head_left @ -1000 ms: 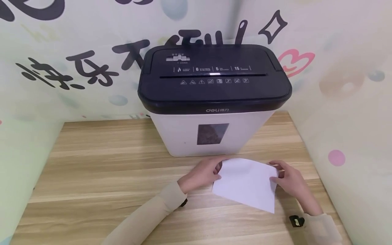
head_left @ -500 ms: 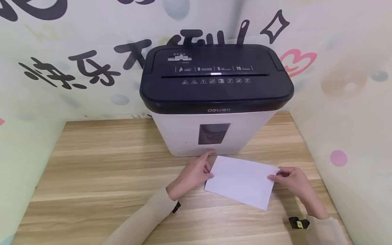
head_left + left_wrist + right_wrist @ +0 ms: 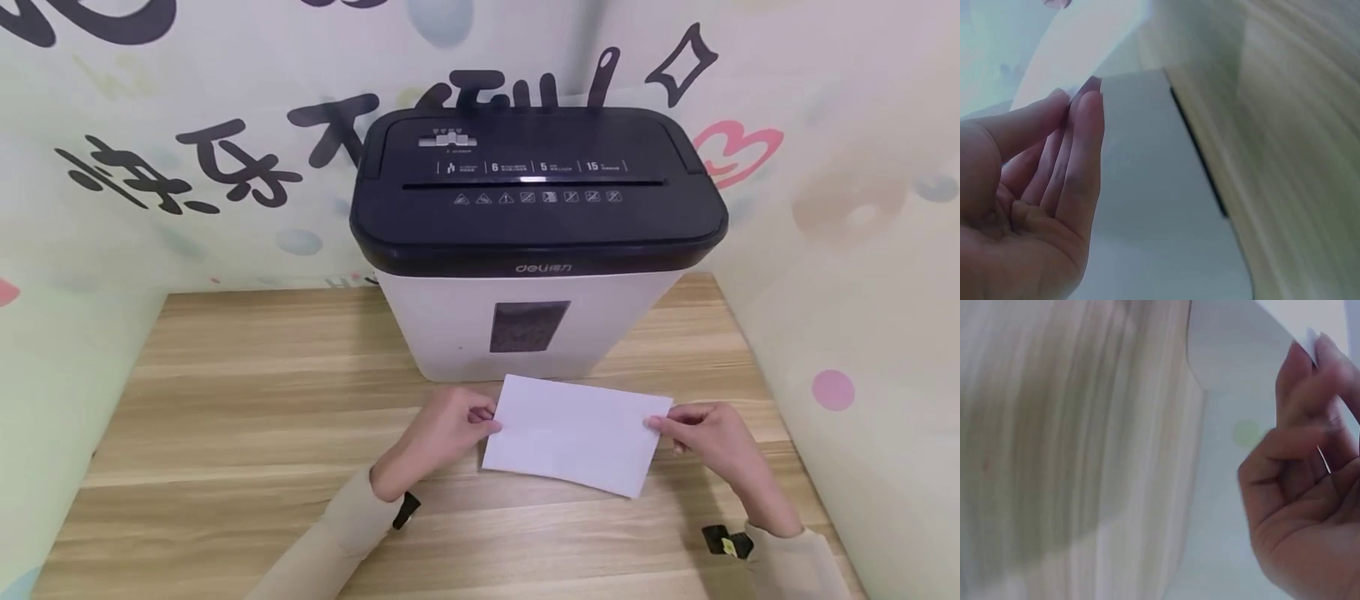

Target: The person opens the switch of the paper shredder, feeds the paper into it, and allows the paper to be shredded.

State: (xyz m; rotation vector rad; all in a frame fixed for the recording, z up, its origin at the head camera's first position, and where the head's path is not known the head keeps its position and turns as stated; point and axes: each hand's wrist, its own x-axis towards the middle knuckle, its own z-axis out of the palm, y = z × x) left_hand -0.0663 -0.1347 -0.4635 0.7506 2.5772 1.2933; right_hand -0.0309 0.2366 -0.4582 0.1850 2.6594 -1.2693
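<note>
A white sheet of paper (image 3: 573,433) is held up by both my hands in front of the paper shredder (image 3: 420,325). My left hand (image 3: 438,433) pinches its left edge between thumb and fingers. At the opposite edge, near the upper right corner, my right hand (image 3: 712,437) pinches the paper with the thumb on top. The left wrist view shows the paper (image 3: 1079,44) rising away from the left fingertips, with the shredder's pale body beyond. In the right wrist view, a corner of the paper (image 3: 1310,315) sits between the right thumb and fingers.
The shredder's black lid (image 3: 540,225) has a long feed slot (image 3: 534,185) and a slider (image 3: 448,140) at its back left. It stands against the patterned back wall (image 3: 247,92) on a wood-grain table (image 3: 247,400). Another patterned wall (image 3: 862,292) borders the right side.
The paper has shifted left and turned more level with the shredder's front. My left hand has moved left, its outstretched index finger now drawn in. The right hand keeps its pinch.
</note>
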